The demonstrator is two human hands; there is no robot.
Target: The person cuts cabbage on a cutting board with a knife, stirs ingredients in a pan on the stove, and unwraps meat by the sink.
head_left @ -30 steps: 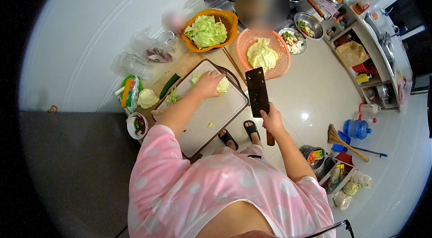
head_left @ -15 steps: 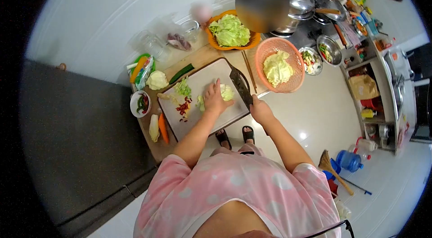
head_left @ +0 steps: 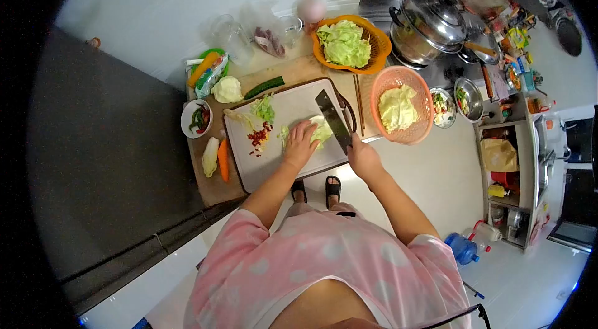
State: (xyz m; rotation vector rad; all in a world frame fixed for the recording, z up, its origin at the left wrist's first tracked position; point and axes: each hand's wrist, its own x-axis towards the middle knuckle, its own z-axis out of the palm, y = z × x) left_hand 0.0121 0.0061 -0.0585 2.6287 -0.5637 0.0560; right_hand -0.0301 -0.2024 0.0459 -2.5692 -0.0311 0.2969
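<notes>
My left hand [head_left: 301, 144] rests on the chopping board [head_left: 254, 164], fingers bent over pale green cabbage [head_left: 321, 131] and holding it down. In my right hand [head_left: 364, 159] is the handle of a cleaver [head_left: 334, 118], its dark blade just right of the cabbage. Whether the edge touches the cabbage I cannot tell. Further left on the board lie chopped red chili [head_left: 259, 136], a small pile of chopped greens [head_left: 263, 107] and a pale strip [head_left: 237, 118] of vegetable.
An orange basket [head_left: 380, 49] and a pink basket [head_left: 425, 102] hold cabbage leaves. Chopsticks [head_left: 359, 105] lie beside the board. Around its left side are a cucumber [head_left: 264, 87], a carrot [head_left: 223, 161] and a white bowl [head_left: 185, 125] of peppers. A steel pot [head_left: 416, 42] stands at the back right.
The camera view has shifted, moving the counter items rightward. My left fingers have gone from spread to bent over the cabbage. The cleaver blade sits closer to it.
</notes>
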